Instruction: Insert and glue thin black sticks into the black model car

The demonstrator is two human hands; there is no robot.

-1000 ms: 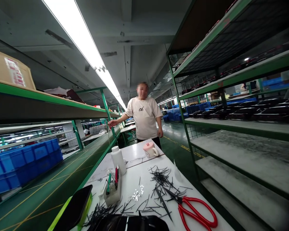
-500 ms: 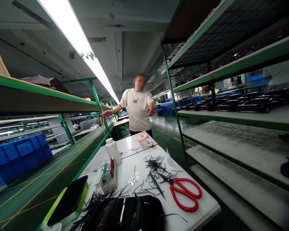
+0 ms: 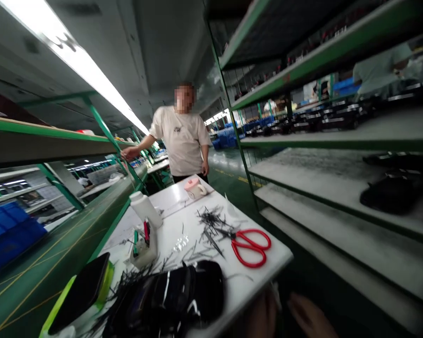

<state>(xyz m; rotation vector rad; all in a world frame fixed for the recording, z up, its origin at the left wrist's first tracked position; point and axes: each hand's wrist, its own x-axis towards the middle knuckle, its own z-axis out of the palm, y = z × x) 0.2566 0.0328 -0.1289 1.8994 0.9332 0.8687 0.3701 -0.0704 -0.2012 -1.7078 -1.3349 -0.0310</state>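
At the bottom right, beyond the table's near edge, my right hand (image 3: 310, 317) is dim and blurred. Its fingers look stretched out, and I see nothing held in them. Beside it a skin-toned shape, apparently my left hand (image 3: 264, 314), is partly covered by the table edge; its fingers are not clear. A glossy black model car (image 3: 172, 295) sits at the front of the table, nearest to the hands. Red-handled scissors (image 3: 252, 246) and dark tweezers (image 3: 214, 244) lie behind it, among thin black strips (image 3: 211, 218).
A white bottle (image 3: 144, 209), a small box of tools (image 3: 143, 253), a pink-lidded mug (image 3: 195, 188) and a phone (image 3: 81, 291) stand or lie on the white table (image 3: 268, 267). A person (image 3: 181, 141) stands behind it. Green shelving (image 3: 303, 141) holding black cars rises on the right.
My view has swung right and down, so the table things sit further left. My hands have come into view at the bottom right. The person opposite has lowered one arm.
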